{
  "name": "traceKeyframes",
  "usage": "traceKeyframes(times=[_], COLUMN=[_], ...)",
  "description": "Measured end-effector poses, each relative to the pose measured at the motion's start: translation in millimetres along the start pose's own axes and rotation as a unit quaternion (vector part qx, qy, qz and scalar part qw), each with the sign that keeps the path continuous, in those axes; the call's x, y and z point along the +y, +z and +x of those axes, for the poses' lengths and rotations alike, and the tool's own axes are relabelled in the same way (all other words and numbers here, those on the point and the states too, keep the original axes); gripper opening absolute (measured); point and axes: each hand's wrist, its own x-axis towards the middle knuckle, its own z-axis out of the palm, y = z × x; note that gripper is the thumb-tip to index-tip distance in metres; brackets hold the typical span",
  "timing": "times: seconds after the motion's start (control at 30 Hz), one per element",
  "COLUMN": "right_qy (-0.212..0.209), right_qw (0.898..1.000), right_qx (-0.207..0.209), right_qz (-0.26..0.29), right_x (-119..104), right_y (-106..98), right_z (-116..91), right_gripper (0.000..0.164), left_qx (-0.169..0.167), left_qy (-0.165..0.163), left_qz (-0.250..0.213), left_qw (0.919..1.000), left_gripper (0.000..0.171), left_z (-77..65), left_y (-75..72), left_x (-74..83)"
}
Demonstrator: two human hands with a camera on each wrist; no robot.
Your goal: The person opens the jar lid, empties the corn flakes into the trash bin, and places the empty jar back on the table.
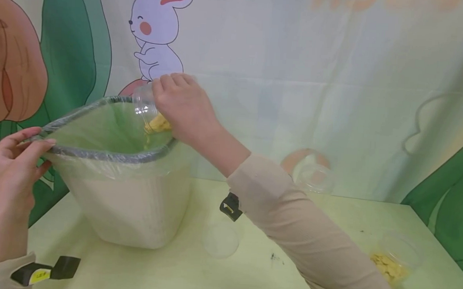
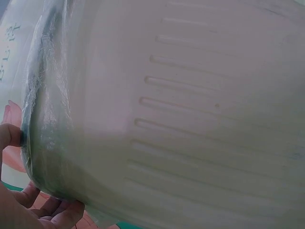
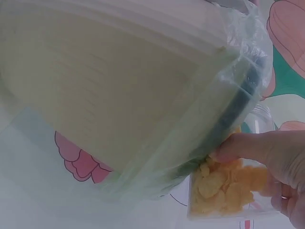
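Observation:
A pale trash bin (image 1: 126, 204) stands at the left of the table, its dark rim (image 1: 109, 156) covered by a clear plastic liner. My left hand (image 1: 16, 161) pinches that rim at the near-left corner, thumb on top and other fingers underneath. Above the bin's right side, my right hand (image 1: 186, 109) grips a clear plastic jar (image 1: 142, 97), tilted with its mouth toward the bin's inside. Yellow flakes (image 1: 159, 123) lie along the jar's lower side, some at its mouth. In the right wrist view, the thumb presses the jar beside the lined rim, with flakes (image 3: 224, 191) piled inside.
A round clear lid (image 1: 220, 240) lies on the table right of the bin. Another clear container (image 1: 400, 249) with yellow flakes is at the far right. A clear round piece (image 1: 316, 177) is near the printed backdrop, and dark specks (image 1: 276, 257) dot the tabletop.

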Motion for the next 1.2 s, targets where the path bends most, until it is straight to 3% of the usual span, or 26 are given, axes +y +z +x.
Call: traceKeyframes(times=[0.33, 0.83, 1.0, 1.2], right_qy=[-0.032, -0.091, -0.116, -0.159], right_qw=[0.999, 0.989, 0.979, 0.954], right_qx=[0.013, 0.077, 0.128, 0.220], right_qz=[-0.041, -0.091, -0.109, -0.128], right_x=[-3, -9, -11, -13], right_y=[-1, 4, 8, 16], right_z=[1, 2, 1, 0], right_gripper=[0.044, 0.035, 0.034, 0.044], left_qx=[0.008, 0.007, 0.006, 0.004], left_qy=[-0.005, -0.011, -0.012, -0.006], left_qz=[0.008, 0.015, 0.018, 0.011], left_qw=[0.9999, 0.9998, 0.9997, 0.9999], left_gripper=[0.029, 0.029, 0.030, 0.031], left_z=[-0.9, -1.8, -2.8, -3.2], left_y=[0.3, -1.3, -1.4, -1.4], left_x=[0.5, 0.4, 0.0, -0.8])
